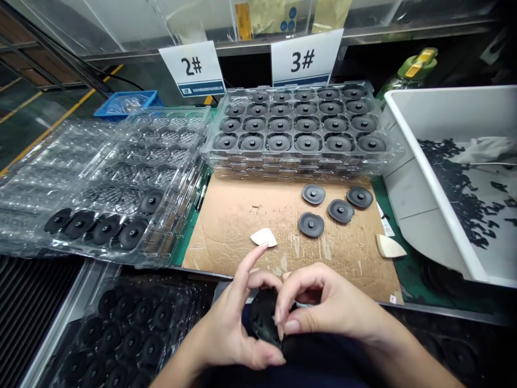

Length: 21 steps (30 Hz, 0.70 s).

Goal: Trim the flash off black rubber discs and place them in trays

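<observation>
My left hand (232, 318) grips a black round plastic disc (262, 318) by its edge, thumb below and fingers above, with the index finger raised. At the disc's right side my right hand (319, 302) is closed in a pinch; whether it holds a small part or only the disc's edge is hidden by the fingers. Several similar black discs (311, 224) with a small centre hub lie on the cardboard (226, 215) beyond my hands. A white curved-sided triangular piece (264, 237) lies just past my left index fingertip.
Stacked clear trays (299, 156) filled with discs stand at the back. Left, a clear tray (177, 178) holds several discs in its near rows. A white bin (428, 215) with small black pieces (456, 188) stands right. Another white piece (390, 246) lies near it. Below left is a disc-filled tray (161, 291).
</observation>
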Tool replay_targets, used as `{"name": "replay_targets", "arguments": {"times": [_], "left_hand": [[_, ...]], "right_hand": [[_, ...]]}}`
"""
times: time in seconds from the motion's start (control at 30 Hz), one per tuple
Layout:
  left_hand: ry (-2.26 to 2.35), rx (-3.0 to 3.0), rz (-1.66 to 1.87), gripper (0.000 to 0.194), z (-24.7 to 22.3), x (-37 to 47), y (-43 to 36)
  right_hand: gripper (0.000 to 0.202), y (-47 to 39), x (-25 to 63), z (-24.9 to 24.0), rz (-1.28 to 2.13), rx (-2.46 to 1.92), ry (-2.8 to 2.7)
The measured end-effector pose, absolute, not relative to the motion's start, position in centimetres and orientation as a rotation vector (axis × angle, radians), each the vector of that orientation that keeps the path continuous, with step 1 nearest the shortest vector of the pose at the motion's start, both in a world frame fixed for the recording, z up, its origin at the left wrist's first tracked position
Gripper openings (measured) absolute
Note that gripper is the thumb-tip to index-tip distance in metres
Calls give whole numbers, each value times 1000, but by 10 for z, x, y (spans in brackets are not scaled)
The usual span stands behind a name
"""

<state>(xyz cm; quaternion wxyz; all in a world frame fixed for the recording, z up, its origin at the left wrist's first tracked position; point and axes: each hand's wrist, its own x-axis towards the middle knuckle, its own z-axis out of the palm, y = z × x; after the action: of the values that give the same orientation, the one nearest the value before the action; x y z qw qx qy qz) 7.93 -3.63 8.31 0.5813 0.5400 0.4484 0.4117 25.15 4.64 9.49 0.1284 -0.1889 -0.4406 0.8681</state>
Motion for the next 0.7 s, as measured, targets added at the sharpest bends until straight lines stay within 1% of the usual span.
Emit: {"name": "replay_targets", "arguments": {"times": [0.1,0.2,0.33,0.5,0.57,0.7], "left_hand": [[1075,1263,969,102,82,80,-34],[1130,1303,1004,99,80,79,-32],[1194,1386,1067,99,76,79,-29],[1219,1506,1128,99,75,84,-24],[1232,1525,1132,100,75,85,-22],[1259,1498,1122,99,74,87,-18]], "right_hand": [[8,44,254,92,2500,-568,-1231],[10,41,258,88,2446,-713,-1166],[9,36,265,81,2296,-884,-1230],[7,32,281,71,2159,-899,-1251],[9,31,288,67,2052,-964,-1333],[12,31,299,63,1675,-1104,-1671]]}}
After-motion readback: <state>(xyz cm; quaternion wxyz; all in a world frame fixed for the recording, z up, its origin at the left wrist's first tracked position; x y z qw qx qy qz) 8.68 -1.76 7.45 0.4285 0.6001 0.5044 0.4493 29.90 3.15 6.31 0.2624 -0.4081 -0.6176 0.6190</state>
